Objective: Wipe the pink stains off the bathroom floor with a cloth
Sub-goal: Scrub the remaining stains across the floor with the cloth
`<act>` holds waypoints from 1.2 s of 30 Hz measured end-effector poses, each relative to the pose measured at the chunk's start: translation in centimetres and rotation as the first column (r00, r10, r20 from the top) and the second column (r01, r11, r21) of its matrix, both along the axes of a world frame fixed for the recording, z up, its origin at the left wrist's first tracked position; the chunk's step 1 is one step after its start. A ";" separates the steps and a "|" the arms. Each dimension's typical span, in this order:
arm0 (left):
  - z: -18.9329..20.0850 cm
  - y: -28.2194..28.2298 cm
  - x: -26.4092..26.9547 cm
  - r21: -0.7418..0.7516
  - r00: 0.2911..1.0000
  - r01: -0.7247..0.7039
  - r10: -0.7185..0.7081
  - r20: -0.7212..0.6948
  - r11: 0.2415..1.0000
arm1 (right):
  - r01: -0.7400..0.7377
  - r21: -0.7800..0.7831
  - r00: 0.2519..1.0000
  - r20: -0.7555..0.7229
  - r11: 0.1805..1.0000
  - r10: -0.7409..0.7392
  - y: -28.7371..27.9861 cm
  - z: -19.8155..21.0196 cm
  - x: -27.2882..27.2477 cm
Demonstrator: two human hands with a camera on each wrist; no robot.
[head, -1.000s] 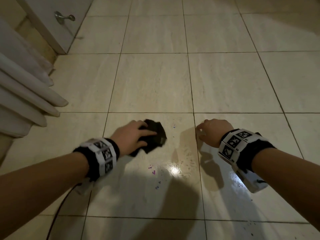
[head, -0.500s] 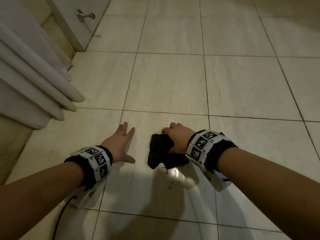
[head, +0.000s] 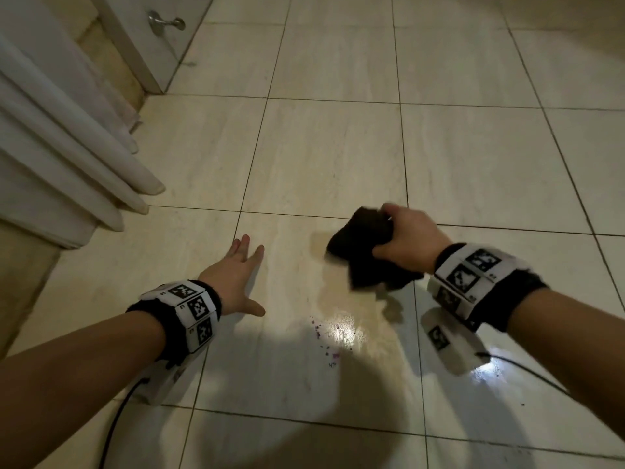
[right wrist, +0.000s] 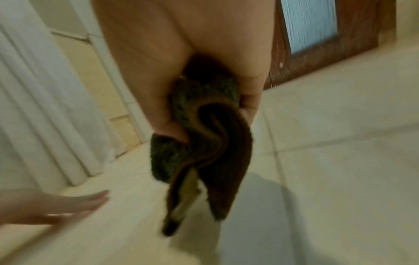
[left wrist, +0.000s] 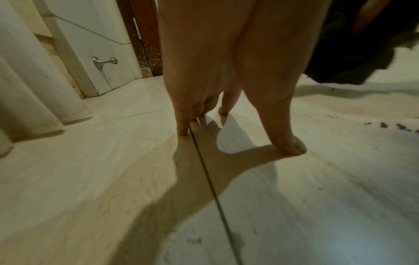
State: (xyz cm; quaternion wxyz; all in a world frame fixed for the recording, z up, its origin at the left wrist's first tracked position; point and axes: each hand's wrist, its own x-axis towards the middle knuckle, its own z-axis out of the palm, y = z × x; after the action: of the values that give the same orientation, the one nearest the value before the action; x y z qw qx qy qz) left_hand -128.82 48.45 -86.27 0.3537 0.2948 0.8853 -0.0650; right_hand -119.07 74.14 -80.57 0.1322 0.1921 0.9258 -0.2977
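My right hand [head: 402,236] grips a bunched dark brown cloth [head: 367,248] and holds it just above the beige tiled floor [head: 324,157]; its loose end hangs down in the right wrist view [right wrist: 204,152]. Small pink and purple specks [head: 326,340] lie on the wet, shiny tile below and left of the cloth, also at the right edge of the left wrist view [left wrist: 390,125]. My left hand [head: 236,279] rests flat on the floor with fingers spread, left of the stains; its fingertips [left wrist: 292,145] press the tile beside a grout line.
A white pleated curtain [head: 67,157] hangs at the left down to the floor. Behind it stands a white panel with a metal door stop [head: 165,22]. A brown wooden door [right wrist: 328,44] is at the far wall. Cables trail from both wrist units.
The cloth passed from my left hand to my right. The right hand has lifted it off the floor and moved right, uncovering the specks. The left hand now lies flat on the tile.
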 end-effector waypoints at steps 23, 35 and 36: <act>0.2 0.1 0.0 -0.018 1.000 0.011 -0.011 0.001 1.000 | -0.182 0.317 0.973 0.197 0.931 0.123 1.6 -5.4 -1.6; 0.4 0.2 0.1 -0.026 1.000 -0.012 0.012 -0.004 1.000 | -0.524 0.170 0.834 -0.096 0.835 0.543 -7.1 -5.4 7.6; 0.4 0.2 0.2 -0.027 1.000 -0.013 0.013 -0.003 1.000 | -0.438 0.192 0.871 -0.150 0.878 0.468 -6.2 -5.3 6.9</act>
State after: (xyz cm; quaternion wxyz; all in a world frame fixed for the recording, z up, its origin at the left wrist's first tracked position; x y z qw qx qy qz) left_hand -128.66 48.67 -85.84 0.3567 0.2842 0.8868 -0.0751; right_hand -112.22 67.96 -85.88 0.0934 -0.0510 0.9732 -0.2040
